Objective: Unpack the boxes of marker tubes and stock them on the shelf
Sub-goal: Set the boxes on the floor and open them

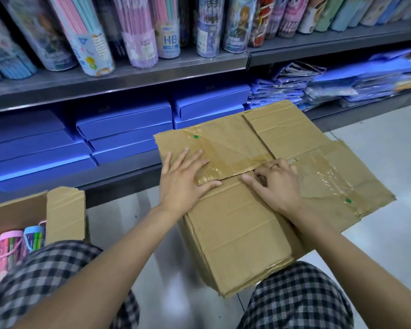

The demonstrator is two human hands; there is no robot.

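Two knees in checked trousers [297, 298] are at the bottom, and both bare forearms reach forward over them to a closed cardboard box [237, 233] on the floor. The left hand [184, 179] lies flat on the top flap with fingers straight and spread, its thumb along the flap's edge. The right hand [277, 184] has its fingers curled at the taped seam [237, 166], the fingertips touching the tape; a ring is on one finger. On the shelf [128, 74] above stand pencil tubes [167, 32], one marked "HB". An open box [57, 214] at left holds pink and blue marker tubes [10, 248].
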